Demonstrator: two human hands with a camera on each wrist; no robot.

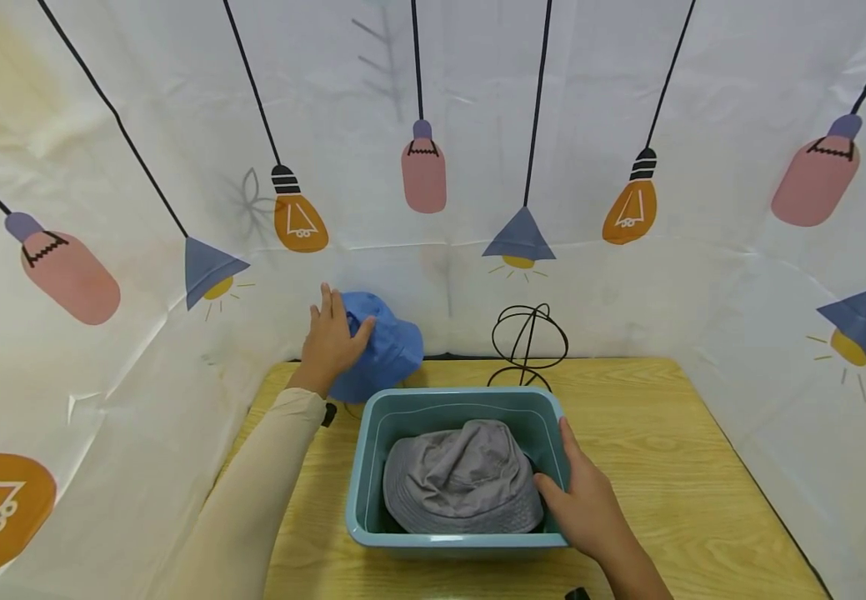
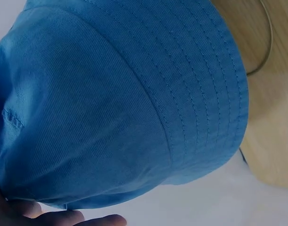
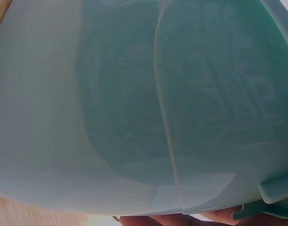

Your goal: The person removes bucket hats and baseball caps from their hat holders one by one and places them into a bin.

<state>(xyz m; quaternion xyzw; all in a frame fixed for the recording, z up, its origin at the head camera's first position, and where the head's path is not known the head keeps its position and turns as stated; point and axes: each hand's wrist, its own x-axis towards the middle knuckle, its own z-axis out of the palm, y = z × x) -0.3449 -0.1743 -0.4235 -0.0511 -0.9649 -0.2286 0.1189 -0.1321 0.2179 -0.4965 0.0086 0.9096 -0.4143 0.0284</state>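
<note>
A blue bucket hat (image 1: 391, 354) is at the back left of the table, its stitched brim (image 2: 200, 89) filling much of the left wrist view. My left hand (image 1: 333, 340) lies against the hat's crown, fingers extended and thumb spread over the cloth. Some fingertips (image 2: 106, 220) show beside the crown in the left wrist view. With my right hand (image 1: 586, 504) I grip the right rim of a teal plastic basin (image 1: 353, 500), thumb inside and fingers outside. A grey bucket hat (image 1: 470, 475) lies in the basin, brim toward me. The basin's wall (image 3: 120, 103) hides most of my right hand in its wrist view.
Behind the basin stands a black wire hat stand (image 1: 528, 342). A thin wire (image 2: 269, 42) curves out from under the blue hat. The wooden table (image 1: 673, 467) meets a white sheet (image 1: 448, 275) printed with lamps at the back and sides.
</note>
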